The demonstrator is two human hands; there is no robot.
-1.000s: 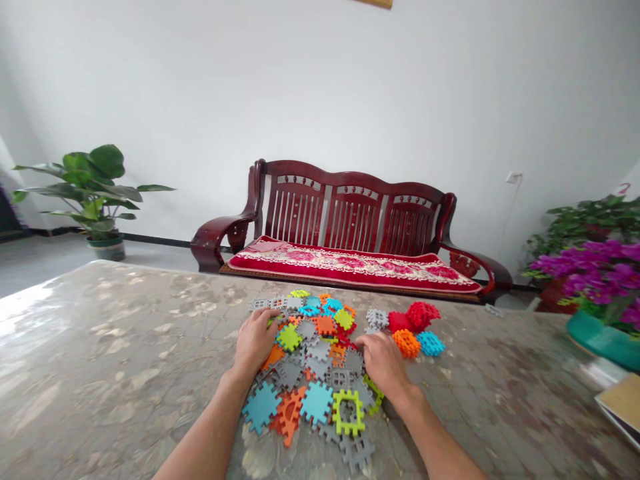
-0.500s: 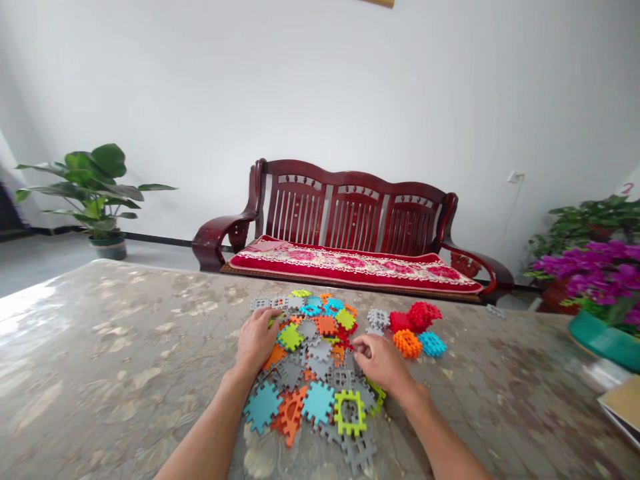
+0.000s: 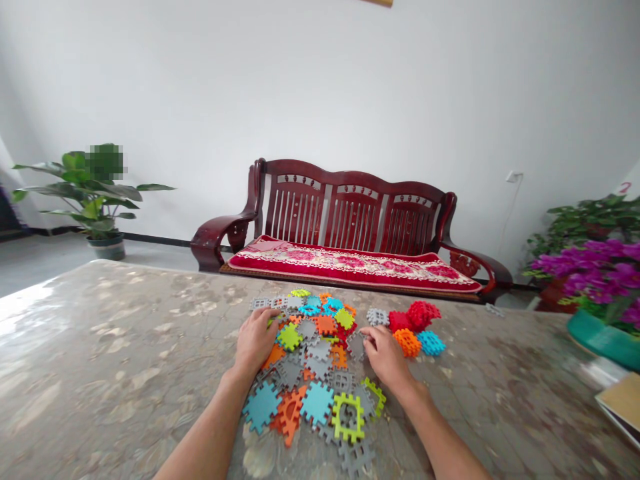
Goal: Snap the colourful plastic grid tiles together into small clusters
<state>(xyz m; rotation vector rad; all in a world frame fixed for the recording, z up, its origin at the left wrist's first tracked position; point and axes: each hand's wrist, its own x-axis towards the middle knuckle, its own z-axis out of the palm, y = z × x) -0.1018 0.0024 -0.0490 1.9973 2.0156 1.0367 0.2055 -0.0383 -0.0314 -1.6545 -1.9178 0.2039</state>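
A spread of notched, interlocking plastic building tiles lies on the table, among them a blue tile [image 3: 318,403], a green tile [image 3: 289,337] and a green frame tile [image 3: 348,417]. My left hand [image 3: 256,339] rests at the pile's left side, fingers stretched out over its edge beside a small green piece. On the right, my right hand [image 3: 384,355] has its fingers curled, thumb and forefinger closed at the edge of a grey tile [image 3: 356,345]. Right of that hand sit joined pieces: a grey block [image 3: 378,317], a red cluster [image 3: 423,315], an orange block [image 3: 407,343] and a blue block [image 3: 432,343].
The patterned table [image 3: 125,373] reaches toward a wooden bench [image 3: 350,207] with a red cushion. At the table's right stand purple flowers in a teal pot [image 3: 603,340], with a box [image 3: 623,403] nearer me. A potted plant [image 3: 100,200] is at far left.
My right hand has shifted slightly right, and the grey tile at its fingertips now shows more fully. My left hand stays where it was.
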